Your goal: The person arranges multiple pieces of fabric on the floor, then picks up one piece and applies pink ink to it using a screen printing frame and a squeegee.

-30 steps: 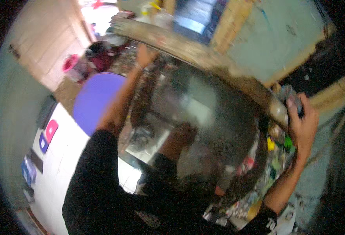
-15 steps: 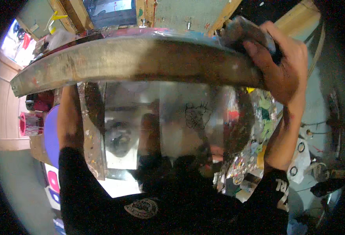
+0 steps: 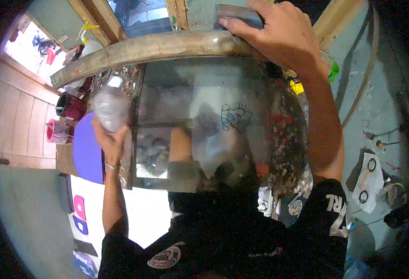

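Note:
My left hand (image 3: 113,139) is wrapped round a clear plastic bottle (image 3: 109,109), smeared by motion, over the left side of a glass-topped worktable (image 3: 204,162). At the far edge, a long pale wooden bar (image 3: 139,50) stretches across, like one side of a raised frame; what lies behind it is hidden. My right hand (image 3: 283,39) reaches over its right part and grips a dark grey block (image 3: 239,16), whose exact kind I cannot make out. On the glass shows a black line drawing of a cartoon cat (image 3: 237,117).
Beyond the bar's left part stands a white spray bottle (image 3: 90,45) with a yellow trigger. A purple rounded board (image 3: 87,153), a pink container (image 3: 58,131) and a dark tub (image 3: 69,106) are at the left. Paint-spattered strips (image 3: 290,139) border the glass; a hose (image 3: 364,88) hangs right.
The wooden bar has moved farther away, baring more of the glass. My right hand went up and left with the grey block. My left hand has come out from behind the bar with the bottle.

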A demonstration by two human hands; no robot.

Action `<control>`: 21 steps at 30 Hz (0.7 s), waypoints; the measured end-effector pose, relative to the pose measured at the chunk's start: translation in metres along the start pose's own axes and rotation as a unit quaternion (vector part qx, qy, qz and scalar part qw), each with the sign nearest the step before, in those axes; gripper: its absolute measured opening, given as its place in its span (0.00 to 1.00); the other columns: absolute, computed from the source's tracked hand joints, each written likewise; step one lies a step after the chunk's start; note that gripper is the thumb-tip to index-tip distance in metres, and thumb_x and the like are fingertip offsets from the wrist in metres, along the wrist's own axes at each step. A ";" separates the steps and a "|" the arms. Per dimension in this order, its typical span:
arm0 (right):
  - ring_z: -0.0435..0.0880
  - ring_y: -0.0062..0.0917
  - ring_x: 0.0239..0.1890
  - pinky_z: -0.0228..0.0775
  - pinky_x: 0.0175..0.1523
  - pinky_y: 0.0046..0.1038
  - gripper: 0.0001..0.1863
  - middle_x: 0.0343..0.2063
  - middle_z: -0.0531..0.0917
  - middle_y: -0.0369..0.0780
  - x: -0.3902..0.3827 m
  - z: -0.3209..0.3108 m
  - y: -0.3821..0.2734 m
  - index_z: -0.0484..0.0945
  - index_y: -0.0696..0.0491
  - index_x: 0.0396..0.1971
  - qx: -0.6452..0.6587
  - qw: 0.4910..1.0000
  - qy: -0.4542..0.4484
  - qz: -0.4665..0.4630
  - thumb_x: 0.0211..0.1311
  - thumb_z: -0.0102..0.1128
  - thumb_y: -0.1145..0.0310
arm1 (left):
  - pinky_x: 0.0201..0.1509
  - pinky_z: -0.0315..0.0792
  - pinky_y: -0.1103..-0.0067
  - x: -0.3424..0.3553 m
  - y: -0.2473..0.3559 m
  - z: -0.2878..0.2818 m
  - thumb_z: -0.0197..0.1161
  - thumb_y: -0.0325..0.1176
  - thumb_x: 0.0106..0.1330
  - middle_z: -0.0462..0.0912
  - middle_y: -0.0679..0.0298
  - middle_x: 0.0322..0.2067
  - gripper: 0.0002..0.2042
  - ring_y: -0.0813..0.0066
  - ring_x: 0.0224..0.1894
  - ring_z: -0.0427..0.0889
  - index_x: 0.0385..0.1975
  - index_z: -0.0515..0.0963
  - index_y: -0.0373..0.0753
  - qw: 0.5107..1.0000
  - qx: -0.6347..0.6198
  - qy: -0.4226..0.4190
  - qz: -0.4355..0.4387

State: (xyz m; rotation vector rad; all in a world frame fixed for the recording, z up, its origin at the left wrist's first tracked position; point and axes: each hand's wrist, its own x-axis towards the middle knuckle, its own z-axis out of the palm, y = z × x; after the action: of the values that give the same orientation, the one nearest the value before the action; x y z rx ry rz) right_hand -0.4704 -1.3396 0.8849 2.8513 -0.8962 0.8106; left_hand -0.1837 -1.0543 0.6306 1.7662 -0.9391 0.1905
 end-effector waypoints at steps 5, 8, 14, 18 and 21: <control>0.84 0.48 0.29 0.74 0.38 0.43 0.34 0.21 0.81 0.57 0.000 0.010 0.015 0.84 0.63 0.27 -0.021 1.000 -0.022 0.005 0.55 0.61 0.39 | 0.60 0.67 0.60 -0.033 0.073 0.043 0.79 0.39 0.38 0.70 0.44 0.55 0.47 0.43 0.55 0.72 0.63 0.66 0.30 0.950 0.193 -0.206 0.132; 0.84 0.50 0.29 0.74 0.38 0.45 0.34 0.21 0.81 0.57 -0.003 0.002 0.012 0.84 0.64 0.29 0.031 0.998 -0.052 -0.009 0.56 0.60 0.39 | 0.56 0.67 0.62 -0.040 0.082 0.060 0.79 0.33 0.36 0.71 0.48 0.52 0.46 0.47 0.52 0.72 0.62 0.68 0.35 0.926 0.225 -0.258 0.163; 0.83 0.51 0.27 0.75 0.36 0.45 0.35 0.20 0.81 0.57 -0.005 0.019 0.020 0.83 0.64 0.29 0.004 0.998 0.036 -0.056 0.55 0.60 0.39 | 0.53 0.67 0.65 -0.035 0.092 0.082 0.76 0.29 0.36 0.73 0.55 0.48 0.41 0.55 0.49 0.73 0.60 0.72 0.42 0.891 0.277 -0.277 0.230; 0.83 0.50 0.27 0.75 0.35 0.44 0.36 0.19 0.80 0.55 -0.006 0.006 0.019 0.82 0.65 0.28 0.015 0.998 -0.042 -0.034 0.54 0.60 0.37 | 0.53 0.68 0.66 -0.034 0.087 0.092 0.76 0.30 0.39 0.73 0.55 0.48 0.39 0.55 0.49 0.74 0.59 0.73 0.42 0.874 0.294 -0.278 0.268; 0.84 0.49 0.26 0.76 0.35 0.43 0.37 0.18 0.80 0.54 -0.007 0.000 0.020 0.82 0.65 0.28 0.027 0.996 -0.074 -0.032 0.54 0.59 0.37 | 0.53 0.68 0.66 -0.034 0.097 0.094 0.75 0.31 0.40 0.73 0.54 0.48 0.38 0.54 0.49 0.74 0.59 0.72 0.41 0.887 0.275 -0.276 0.249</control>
State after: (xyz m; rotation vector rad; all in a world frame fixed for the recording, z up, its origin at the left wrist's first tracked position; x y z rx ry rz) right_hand -0.4864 -1.3519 0.8793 3.0037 -0.8052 0.6332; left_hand -0.3003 -1.1288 0.6443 2.1033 -1.9048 0.3126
